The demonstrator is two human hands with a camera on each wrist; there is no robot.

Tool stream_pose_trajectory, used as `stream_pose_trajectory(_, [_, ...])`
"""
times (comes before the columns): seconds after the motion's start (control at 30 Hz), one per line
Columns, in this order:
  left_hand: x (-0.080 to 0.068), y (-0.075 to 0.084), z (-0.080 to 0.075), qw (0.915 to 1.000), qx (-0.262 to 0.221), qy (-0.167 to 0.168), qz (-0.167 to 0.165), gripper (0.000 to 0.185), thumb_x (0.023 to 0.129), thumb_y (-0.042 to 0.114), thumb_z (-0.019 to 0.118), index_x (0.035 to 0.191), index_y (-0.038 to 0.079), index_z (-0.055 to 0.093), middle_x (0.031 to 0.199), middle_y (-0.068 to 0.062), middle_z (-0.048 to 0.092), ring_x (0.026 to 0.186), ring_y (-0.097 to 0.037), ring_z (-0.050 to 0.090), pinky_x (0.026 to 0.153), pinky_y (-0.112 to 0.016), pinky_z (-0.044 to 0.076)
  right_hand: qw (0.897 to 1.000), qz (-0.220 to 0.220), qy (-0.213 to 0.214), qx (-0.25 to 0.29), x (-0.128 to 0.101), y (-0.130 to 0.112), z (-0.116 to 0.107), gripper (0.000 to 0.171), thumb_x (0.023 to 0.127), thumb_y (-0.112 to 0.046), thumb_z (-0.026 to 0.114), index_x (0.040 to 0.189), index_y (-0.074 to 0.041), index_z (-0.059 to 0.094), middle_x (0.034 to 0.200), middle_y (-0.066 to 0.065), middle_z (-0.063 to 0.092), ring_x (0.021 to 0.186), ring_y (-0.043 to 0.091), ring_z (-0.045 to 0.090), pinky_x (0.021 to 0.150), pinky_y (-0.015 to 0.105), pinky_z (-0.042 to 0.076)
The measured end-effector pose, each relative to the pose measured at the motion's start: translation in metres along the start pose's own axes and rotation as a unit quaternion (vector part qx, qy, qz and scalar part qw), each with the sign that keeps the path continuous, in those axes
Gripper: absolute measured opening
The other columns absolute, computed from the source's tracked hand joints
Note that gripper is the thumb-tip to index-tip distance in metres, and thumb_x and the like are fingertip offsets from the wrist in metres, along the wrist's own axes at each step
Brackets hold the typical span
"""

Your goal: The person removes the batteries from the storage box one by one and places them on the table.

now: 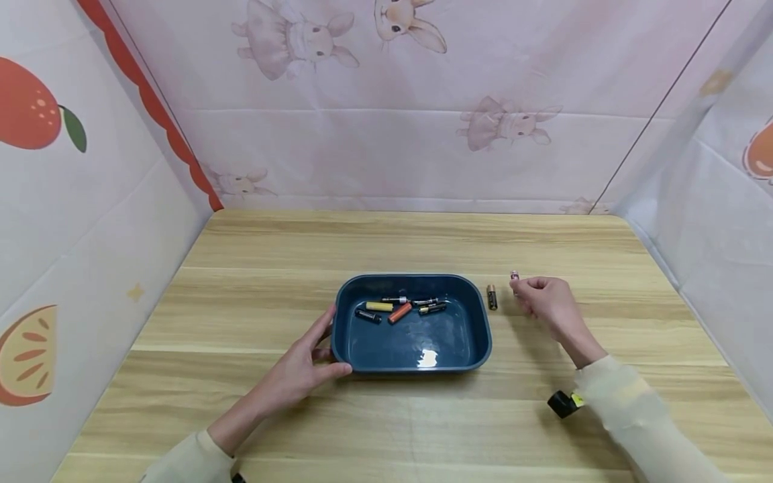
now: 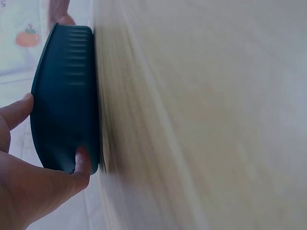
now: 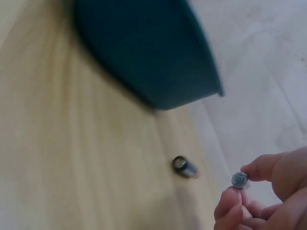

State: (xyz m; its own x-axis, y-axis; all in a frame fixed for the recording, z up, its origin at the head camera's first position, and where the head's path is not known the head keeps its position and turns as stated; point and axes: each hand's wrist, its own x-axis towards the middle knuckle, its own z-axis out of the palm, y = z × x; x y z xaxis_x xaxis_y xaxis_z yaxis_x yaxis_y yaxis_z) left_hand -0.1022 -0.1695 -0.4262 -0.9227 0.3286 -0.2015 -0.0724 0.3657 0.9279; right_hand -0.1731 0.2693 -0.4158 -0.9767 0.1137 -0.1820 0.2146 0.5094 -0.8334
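Head view, nearest first: black gadget (image 1: pixel 563 404) lies by my right sleeve (image 1: pixel 640 406), too partial to identify. My left hand (image 1: pixel 296 371) grips the blue tray (image 1: pixel 412 369) at its 8 o'clock corner, thumb and fingers on the outside. Tray's long axis runs 9 to 3. Six batteries inside, all toward its 12 o'clock half, including black (image 1: pixel 368 315), orange (image 1: pixel 400 312) and yellow (image 1: pixel 379 306) ones. Outside, just off the tray's 2-to-3 o'clock side, a loose battery (image 1: pixel 492 297) lies on the table (image 1: pixel 386 429), axis roughly 12 to 6. My right hand (image 1: pixel 548 302) pinches a pale battery (image 1: pixel 514 274) between thumb and fingertips, axis near 12 to 6; can't tell its height. Key relation: from that pale battery, tray sits between 8 and 9, loose battery between, right hand much nearer it. Hands well apart. Farthest: rabbit-print fabric (image 1: pixel 386 147).
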Motion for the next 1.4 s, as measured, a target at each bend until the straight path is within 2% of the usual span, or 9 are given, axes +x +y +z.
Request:
stream_pose_trajectory(0.1, [0.0,0.0,0.0,1.0,-0.001,-0.001,0.002,0.099,0.094,0.012,0.078,0.168,0.022,0.013,0.165,-0.023,0.029,0.125,-0.035,0.061,0.107,-0.049,0.049,1.0,-0.001,0.002,-0.029,0.002,0.008,0.003,0.046,0.103,-0.039,0.063,0.096,0.005,0.073,0.065,0.003,0.062,0.057,0.012,0.049,0.046,0.025,0.036])
stream_pose_trajectory(0.23, [0.0,-0.001,-0.001,1.0,-0.001,-0.004,0.006,0.099,0.094,0.013,0.078,0.168,0.022,0.012,0.165,-0.023,0.028,0.126,-0.035,0.06,0.107,-0.049,0.049,0.999,0.001,0.004,-0.052,0.004,0.013,0.007,0.041,0.104,-0.036,0.063,0.098,0.003,0.075,0.063,0.003,0.063,0.059,0.015,0.056,0.048,0.024,0.038])
stream_pose_trajectory(0.57, [0.0,-0.002,-0.001,1.0,-0.001,-0.005,0.009,0.1,0.094,0.013,0.078,0.168,0.021,0.012,0.164,-0.024,0.029,0.126,-0.036,0.06,0.106,-0.049,0.049,0.991,-0.02,0.013,-0.128,0.008,0.014,0.016,0.036,0.102,-0.032,0.064,0.096,0.001,0.078,0.061,0.0,0.063,0.055,0.013,0.055,0.049,0.025,0.037])
stream_pose_trajectory(0.73, [-0.001,-0.002,-0.001,0.9999,-0.001,-0.005,0.011,0.1,0.094,0.013,0.078,0.168,0.021,0.012,0.164,-0.024,0.029,0.127,-0.037,0.06,0.107,-0.05,0.048,0.989,-0.024,0.018,-0.145,0.007,0.01,0.019,0.033,0.1,-0.031,0.066,0.092,-0.001,0.078,0.062,0.0,0.064,0.056,0.012,0.055,0.05,0.027,0.039])
stream_pose_trajectory(1.03, [0.0,-0.001,-0.001,1.0,0.0,-0.003,0.008,0.099,0.094,0.014,0.078,0.168,0.021,0.012,0.164,-0.024,0.029,0.127,-0.037,0.059,0.107,-0.051,0.048,0.98,-0.045,0.049,-0.189,0.007,0.008,0.024,0.029,0.098,-0.028,0.069,0.088,-0.001,0.077,0.076,0.003,0.069,0.068,0.019,0.057,0.059,0.03,0.043])
stream_pose_trajectory(1.4, [0.0,-0.001,-0.002,1.0,0.002,-0.003,0.005,0.099,0.094,0.013,0.078,0.168,0.021,0.012,0.164,-0.024,0.029,0.127,-0.037,0.059,0.107,-0.051,0.048,0.979,-0.037,0.042,-0.194,0.008,0.007,0.024,0.032,0.099,-0.029,0.067,0.092,0.0,0.078,0.077,0.004,0.069,0.066,0.019,0.056,0.056,0.03,0.042])
